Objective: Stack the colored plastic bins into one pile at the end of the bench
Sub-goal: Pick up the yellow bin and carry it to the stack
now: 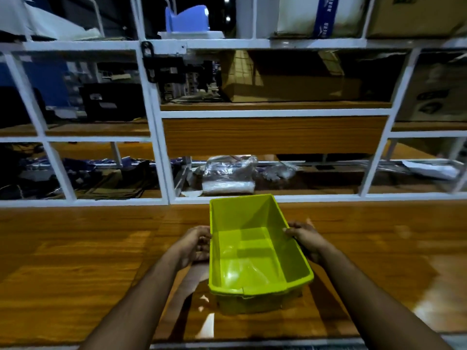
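Your left hand point(195, 242) and right hand point(304, 237) grip the empty lime bin point(252, 248) by its long rims, fingers curled; likely light, stiff, slick plastic, so keep hold there.

dim warm light, glare on the glossy bench point(75, 261), blurred wide-angle-bent shelving point(151, 97), dark corners

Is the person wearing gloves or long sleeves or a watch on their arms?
No. The left hand and the right hand are bare, with no gloves. Both forearms are uncovered all the way down to the bottom edge of the picture, so no sleeves show. No watch, bracelet or ring can be seen, though the picture is a little blurry.
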Demonstrator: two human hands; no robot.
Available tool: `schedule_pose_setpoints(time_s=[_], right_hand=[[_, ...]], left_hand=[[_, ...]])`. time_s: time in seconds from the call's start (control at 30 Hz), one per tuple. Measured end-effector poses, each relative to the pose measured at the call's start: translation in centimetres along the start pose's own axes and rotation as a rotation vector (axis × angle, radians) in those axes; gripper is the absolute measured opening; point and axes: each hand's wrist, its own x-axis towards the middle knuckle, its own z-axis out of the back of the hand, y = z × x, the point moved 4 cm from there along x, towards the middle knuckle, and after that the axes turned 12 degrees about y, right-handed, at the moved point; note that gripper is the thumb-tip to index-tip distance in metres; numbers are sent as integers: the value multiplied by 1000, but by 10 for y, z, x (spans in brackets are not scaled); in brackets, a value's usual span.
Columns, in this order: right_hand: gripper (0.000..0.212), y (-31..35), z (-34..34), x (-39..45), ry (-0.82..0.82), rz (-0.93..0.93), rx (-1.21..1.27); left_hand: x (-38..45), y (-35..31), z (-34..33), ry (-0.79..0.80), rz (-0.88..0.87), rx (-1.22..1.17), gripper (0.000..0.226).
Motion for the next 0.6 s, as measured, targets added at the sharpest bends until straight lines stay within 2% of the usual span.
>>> schedule_pose_setpoints(time_s=[0.17, 0.23, 0.37, 0.6], right_hand=[[27, -15, 57, -65, -148, -6, 116], [30, -23, 84, -100, -219, 13, 161], [36, -32, 136, -189, -342, 88, 222], [28, -58, 247, -341, -638, 169, 361]], left_hand=[[31, -7, -66, 158, 3, 49, 33], [44, -9, -105, 253, -7, 42, 28], [67, -6, -202, 441, 26, 59, 34], [80, 7, -403, 677, 26, 97, 34]])
